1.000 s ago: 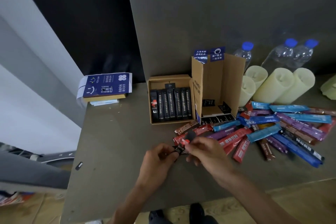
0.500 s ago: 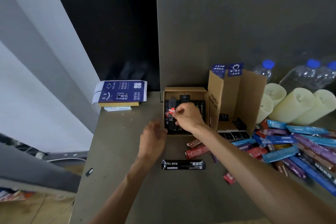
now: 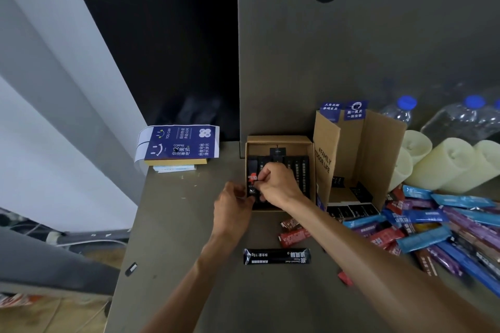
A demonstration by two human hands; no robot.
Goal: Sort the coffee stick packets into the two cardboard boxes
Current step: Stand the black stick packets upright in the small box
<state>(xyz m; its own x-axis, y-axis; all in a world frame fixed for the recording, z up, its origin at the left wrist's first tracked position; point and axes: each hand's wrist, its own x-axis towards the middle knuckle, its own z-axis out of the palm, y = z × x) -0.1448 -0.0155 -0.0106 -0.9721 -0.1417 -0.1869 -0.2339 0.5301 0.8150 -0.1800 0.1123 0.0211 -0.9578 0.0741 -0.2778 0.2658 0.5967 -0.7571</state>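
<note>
So both hands are at the low cardboard box [image 3: 280,140], the one already lined with a row of black sticks [image 3: 299,173] standing side by side. The right hand [image 3: 278,184] is over the middle of that box with thumb and fingers pinched shut on a black packet with a red patch [image 3: 252,174], which sits at the box's left end, partly down among the others. The left hand [image 3: 232,208] is right at the box's front left corner, fingers curled in, fingertips touching the bottom end of that same packet, but honestly I can't tell if it's actually gripping it or just steadying it. Just right of the low box and touching it stands the tall cardboard box [image 3: 351,157], flaps up, with blue labels on top and a few dark packets lying at its open front. In front of the low box, nearer the camera, one black packet [image 3: 277,256] lies flat on the worktop [image 3: 176,224] by itself, and a couple of red ones [image 3: 293,235] sit between it and the box. Well off to the right of the low box is the big loose pile of packets [image 3: 433,227], blue, purple, red and brown all jumbled. Left of the box there's a blue printed carton [image 3: 178,142], and behind the pile, cream candles [image 3: 443,162] and water bottles [image 3: 400,112]
</note>
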